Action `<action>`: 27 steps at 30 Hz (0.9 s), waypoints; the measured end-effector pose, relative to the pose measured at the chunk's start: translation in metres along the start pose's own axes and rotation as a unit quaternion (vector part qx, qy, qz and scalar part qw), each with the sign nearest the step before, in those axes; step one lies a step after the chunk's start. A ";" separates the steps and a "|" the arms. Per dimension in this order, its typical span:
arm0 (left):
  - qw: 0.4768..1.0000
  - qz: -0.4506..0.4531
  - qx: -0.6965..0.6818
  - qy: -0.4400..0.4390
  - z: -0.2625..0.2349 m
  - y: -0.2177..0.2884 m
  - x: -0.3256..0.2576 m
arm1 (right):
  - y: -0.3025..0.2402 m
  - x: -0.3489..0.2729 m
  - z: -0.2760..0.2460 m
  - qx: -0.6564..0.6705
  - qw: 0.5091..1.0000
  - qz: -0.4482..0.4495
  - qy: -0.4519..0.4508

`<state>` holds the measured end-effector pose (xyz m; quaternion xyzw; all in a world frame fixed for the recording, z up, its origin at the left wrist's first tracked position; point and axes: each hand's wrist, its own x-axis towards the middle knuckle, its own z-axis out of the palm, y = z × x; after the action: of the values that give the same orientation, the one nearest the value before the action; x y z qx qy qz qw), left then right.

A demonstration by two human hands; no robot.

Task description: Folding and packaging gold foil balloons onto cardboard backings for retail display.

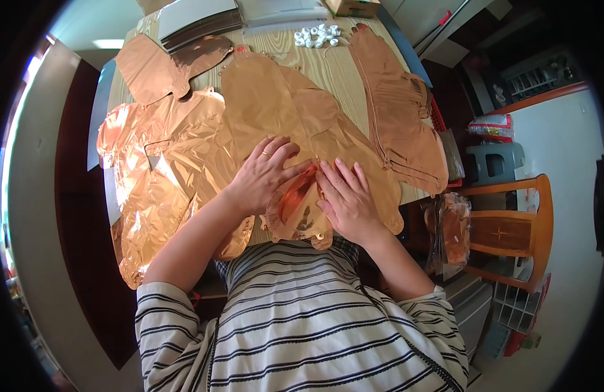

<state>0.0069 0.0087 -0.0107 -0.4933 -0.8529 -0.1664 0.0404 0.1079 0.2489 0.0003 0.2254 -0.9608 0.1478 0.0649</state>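
Observation:
Flat copper-coloured foil balloons overlap across the table. Close to my body lies a small foil balloon (283, 228) with a raised, reddish, shiny fold. My left hand (264, 175), a ring on one finger, rests palm down on the foil; its fingers are bent and apart, and the thumb stretches to the top of that fold. On the other side, my right hand (349, 202) lies on the foil with fingers stretched out flat. Beneath both hands spreads a large foil balloon (259, 91). Crumpled, brighter foil (148, 209) covers the left side.
Another long foil balloon (396, 104) lies at the right. White small pieces (317, 35) are heaped at the back, near a grey-white stack (198, 21) and a cardboard box (353, 6). A wooden chair (511, 228) with bagged foil (455, 228) stands right of the table.

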 end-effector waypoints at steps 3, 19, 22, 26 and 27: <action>1.000 0.015 -0.002 0.011 -0.001 -0.002 0.001 | 0.001 -0.001 0.000 -0.004 1.000 -0.014 -0.003; 0.989 -0.096 -0.092 0.071 -0.028 0.024 0.021 | -0.002 0.007 -0.007 -0.016 0.999 -0.026 -0.031; 0.992 -0.091 -0.030 0.082 -0.015 0.013 0.015 | 0.003 0.005 -0.004 0.009 0.999 -0.033 -0.025; 0.992 -0.073 -0.038 0.100 -0.012 0.012 0.015 | 0.007 0.004 -0.002 0.015 0.999 -0.041 -0.026; 0.991 -0.070 -0.045 0.102 -0.012 0.011 0.015 | 0.007 0.004 -0.002 0.013 0.999 -0.042 -0.026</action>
<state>0.0077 0.0226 0.0068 -0.4145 -0.8681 -0.2567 0.0933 0.1015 0.2541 0.0010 0.2700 -0.9499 0.1516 0.0430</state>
